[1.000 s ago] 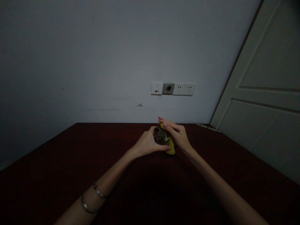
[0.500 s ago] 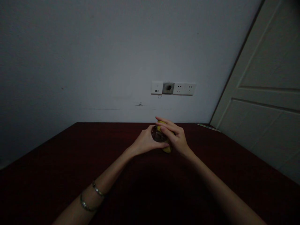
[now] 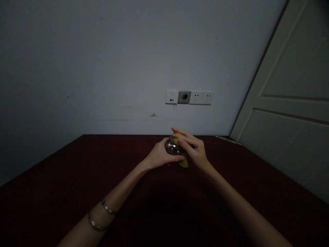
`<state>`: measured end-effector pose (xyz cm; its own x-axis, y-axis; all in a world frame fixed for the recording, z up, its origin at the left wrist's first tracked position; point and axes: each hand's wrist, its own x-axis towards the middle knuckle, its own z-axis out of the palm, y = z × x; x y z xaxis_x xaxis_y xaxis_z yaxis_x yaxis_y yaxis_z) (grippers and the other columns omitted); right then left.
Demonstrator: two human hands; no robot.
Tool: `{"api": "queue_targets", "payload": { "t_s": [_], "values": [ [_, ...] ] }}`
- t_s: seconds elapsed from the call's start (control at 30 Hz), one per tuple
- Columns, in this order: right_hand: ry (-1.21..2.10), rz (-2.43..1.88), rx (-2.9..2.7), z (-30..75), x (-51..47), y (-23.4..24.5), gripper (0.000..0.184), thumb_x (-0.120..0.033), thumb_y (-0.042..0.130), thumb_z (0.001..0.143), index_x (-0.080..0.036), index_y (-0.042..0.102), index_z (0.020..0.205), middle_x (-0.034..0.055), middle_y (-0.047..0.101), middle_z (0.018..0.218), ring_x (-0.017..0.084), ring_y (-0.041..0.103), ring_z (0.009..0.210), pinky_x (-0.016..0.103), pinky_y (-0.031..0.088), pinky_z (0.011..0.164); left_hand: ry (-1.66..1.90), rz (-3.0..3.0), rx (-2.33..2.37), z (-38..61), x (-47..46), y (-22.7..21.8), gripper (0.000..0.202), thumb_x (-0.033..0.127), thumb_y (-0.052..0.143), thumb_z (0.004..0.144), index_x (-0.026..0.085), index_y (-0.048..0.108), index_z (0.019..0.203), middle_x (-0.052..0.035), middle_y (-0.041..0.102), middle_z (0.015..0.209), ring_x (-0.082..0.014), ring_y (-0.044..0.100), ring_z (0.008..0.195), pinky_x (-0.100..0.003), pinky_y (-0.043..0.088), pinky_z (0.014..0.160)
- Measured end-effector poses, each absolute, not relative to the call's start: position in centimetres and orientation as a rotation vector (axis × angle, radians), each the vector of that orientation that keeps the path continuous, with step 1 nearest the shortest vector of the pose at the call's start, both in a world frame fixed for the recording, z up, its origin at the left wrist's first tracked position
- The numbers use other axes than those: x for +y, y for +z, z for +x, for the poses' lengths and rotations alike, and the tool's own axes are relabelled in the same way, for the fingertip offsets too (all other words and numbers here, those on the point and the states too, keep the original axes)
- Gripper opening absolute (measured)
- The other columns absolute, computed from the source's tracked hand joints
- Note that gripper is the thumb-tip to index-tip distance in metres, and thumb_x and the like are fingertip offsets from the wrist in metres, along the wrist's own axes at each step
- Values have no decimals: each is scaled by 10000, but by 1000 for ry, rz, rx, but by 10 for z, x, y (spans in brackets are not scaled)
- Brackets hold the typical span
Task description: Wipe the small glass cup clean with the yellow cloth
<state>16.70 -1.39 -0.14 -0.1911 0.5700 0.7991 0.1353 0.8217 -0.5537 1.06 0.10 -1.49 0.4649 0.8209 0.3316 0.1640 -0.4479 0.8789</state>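
My left hand (image 3: 160, 154) is wrapped round a clear, shiny rounded glass vessel (image 3: 172, 147), thumb along its near side. Its exact kind is hard to make out in the dim light. Against the top right of the glass, my right hand (image 3: 194, 147) presses a soft yellow cloth (image 3: 179, 138) with its fingers. A lower part of the yellow cloth hangs out below the left thumb. The right fingers hide much of the cloth and the right side of the glass.
Both forearms reach over a dark red tabletop (image 3: 102, 171). Behind it stands a pale wall with a row of sockets (image 3: 195, 97). A panelled white door (image 3: 290, 103) is on the right, and a thin printed strip (image 3: 227, 140) lies at the table's back right edge.
The glass has tilted or turned a little in my left hand, and its highlights have shifted. My right hand has moved slightly to the right with the yellow cloth.
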Motion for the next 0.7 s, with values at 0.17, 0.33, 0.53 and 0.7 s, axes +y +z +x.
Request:
{"api": "queue_targets", "payload": {
  "t_s": [0.17,0.33,0.53,0.7],
  "values": [
    [720,-677,-1544,173,1,-6,236,-374,563,829,-236,717,942,55,664,1132,234,578,1101,446,393,1009,1017,1956,836,10,-2,-13,652,348,807,520,131,517,1063,-88,626,954,-212,608,839,-351,509,707],
    [746,-610,-1760,180,-2,-4,384,-450,487,855,-270,597,1175,38,533,1318,235,445,1251,455,292,1079,918,1818,780,7,9,-20,628,397,776,571,132,480,1057,-60,613,856,-132,585,588,-277,494,499],
    [329,-667,-2215,180,-16,-3,764,-403,665,732,-324,290,1393,60,245,1488,266,253,1358,499,258,1086,784,1663,673,2,16,-25,462,473,651,715,121,534,990,-45,606,765,-80,546,473,-214,457,434],
    [189,-707,-2270,175,-12,-11,934,-398,704,691,-296,144,1432,94,150,1506,264,182,1381,488,265,1090,756,1583,708,2,13,-24,483,543,584,747,104,551,943,-50,591,722,-90,551,491,-226,478,458]
  ]
}}
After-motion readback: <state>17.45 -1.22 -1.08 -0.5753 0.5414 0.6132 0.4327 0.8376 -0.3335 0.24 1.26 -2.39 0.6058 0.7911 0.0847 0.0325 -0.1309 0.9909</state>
